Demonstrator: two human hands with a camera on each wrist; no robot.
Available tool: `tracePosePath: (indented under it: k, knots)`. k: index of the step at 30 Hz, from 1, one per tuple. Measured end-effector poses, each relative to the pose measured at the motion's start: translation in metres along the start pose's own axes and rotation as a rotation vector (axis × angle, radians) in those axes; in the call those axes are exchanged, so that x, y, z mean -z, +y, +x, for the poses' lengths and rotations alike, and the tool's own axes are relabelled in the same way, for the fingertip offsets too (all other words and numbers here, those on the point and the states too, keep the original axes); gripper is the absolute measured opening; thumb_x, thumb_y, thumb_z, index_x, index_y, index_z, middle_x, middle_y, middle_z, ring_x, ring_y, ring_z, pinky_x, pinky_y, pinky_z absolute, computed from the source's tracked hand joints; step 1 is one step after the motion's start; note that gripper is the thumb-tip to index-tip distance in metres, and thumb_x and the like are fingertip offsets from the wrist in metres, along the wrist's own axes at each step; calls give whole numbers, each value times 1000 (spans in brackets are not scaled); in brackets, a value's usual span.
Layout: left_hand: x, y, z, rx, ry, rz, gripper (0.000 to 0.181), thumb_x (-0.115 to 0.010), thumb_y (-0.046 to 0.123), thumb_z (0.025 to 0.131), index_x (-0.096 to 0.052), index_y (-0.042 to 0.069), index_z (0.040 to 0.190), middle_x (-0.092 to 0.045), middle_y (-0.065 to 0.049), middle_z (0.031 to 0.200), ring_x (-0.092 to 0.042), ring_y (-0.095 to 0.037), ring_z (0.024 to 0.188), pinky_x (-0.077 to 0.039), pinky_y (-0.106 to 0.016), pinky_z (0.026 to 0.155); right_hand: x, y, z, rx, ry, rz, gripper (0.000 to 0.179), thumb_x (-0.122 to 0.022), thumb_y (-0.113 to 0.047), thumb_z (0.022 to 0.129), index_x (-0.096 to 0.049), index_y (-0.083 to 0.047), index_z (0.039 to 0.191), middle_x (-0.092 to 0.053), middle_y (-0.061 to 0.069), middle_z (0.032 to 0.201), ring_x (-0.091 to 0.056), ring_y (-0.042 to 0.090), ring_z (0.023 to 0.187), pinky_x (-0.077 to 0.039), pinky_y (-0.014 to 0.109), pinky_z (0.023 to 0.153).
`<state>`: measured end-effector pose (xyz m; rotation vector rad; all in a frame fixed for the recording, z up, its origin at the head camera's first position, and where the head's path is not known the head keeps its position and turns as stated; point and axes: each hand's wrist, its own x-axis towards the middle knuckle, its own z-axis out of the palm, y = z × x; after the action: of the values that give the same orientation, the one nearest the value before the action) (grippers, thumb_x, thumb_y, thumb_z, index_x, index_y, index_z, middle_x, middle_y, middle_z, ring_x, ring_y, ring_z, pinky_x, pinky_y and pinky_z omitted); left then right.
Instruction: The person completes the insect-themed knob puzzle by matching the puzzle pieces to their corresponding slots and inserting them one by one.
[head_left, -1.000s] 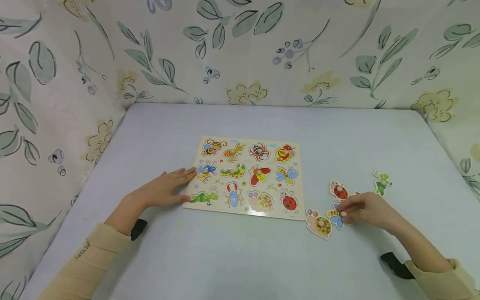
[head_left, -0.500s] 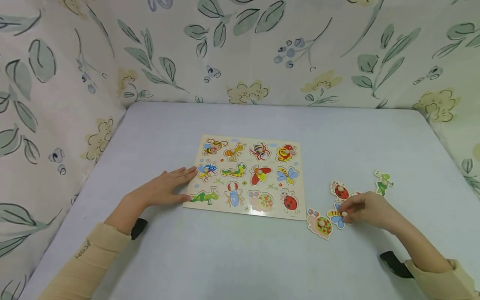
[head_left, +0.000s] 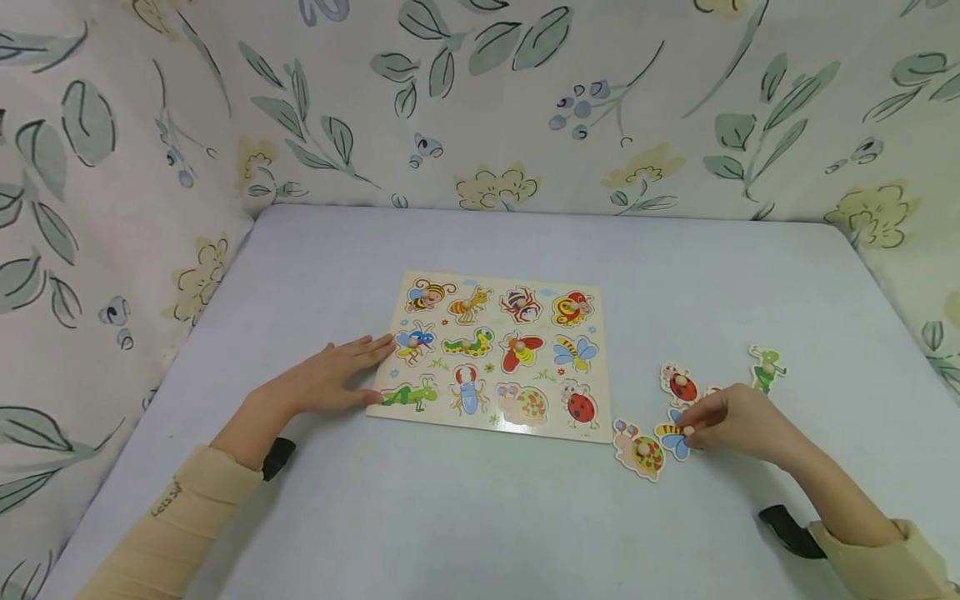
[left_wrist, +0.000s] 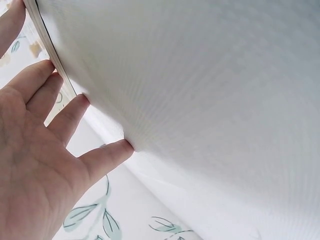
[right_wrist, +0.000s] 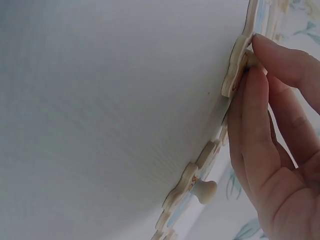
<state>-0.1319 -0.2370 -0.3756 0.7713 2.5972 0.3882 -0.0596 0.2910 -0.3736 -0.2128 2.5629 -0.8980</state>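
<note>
In the head view, a wooden knob puzzle board (head_left: pixel 472 432) with printed insects lies mid-table. My left hand (head_left: pixel 330 377) lies at its left edge with fingers spread and straight, tips right at the rim. To the board's right, my right hand (head_left: pixel 738 423) pinches the small knob of a blue-winged, striped dragonfly puzzle piece (head_left: pixel 670 432). The right wrist view shows the thumb and fingertips closed around that knob, the wooden piece (right_wrist: pixel 231 75) close to the tabletop. A snail piece (head_left: pixel 628 450) adjoins it on the left, and a ladybug piece (head_left: pixel 678 383) sits just behind.
A green grasshopper piece (head_left: pixel 766 368) lies farther right, beyond the right hand. Another piece with a red tip (head_left: pixel 712 389) is mostly hidden under that hand; a knobbed piece (right_wrist: pixel 180 187) shows in the right wrist view. Floral cloth (head_left: pixel 495 108) stands behind the white table (head_left: pixel 480 517).
</note>
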Motion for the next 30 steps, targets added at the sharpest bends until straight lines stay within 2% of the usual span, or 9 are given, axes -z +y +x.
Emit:
tracePosePath:
  k: [18,30]
  knots:
    - [1,2,-2,-3,1,-5,79,-63,46,92,-31,6,152,-27,-11,158,-23,-40,143,-17,-72,106,1,-2,-3,21,38,-26,14,-80,-9,78,-76,-2,90,-69,-1,79,-54,5,66,-47,23,56]
    - [0,0,-1,1,4,-27,80,-66,43,91,-29,8,153,-25,-9,159,-22,-39,144,-14,-71,107,0,-13,6,-7,112,-30,16,-81,-11,78,-76,-2,90,-72,4,83,-58,14,71,-48,24,57]
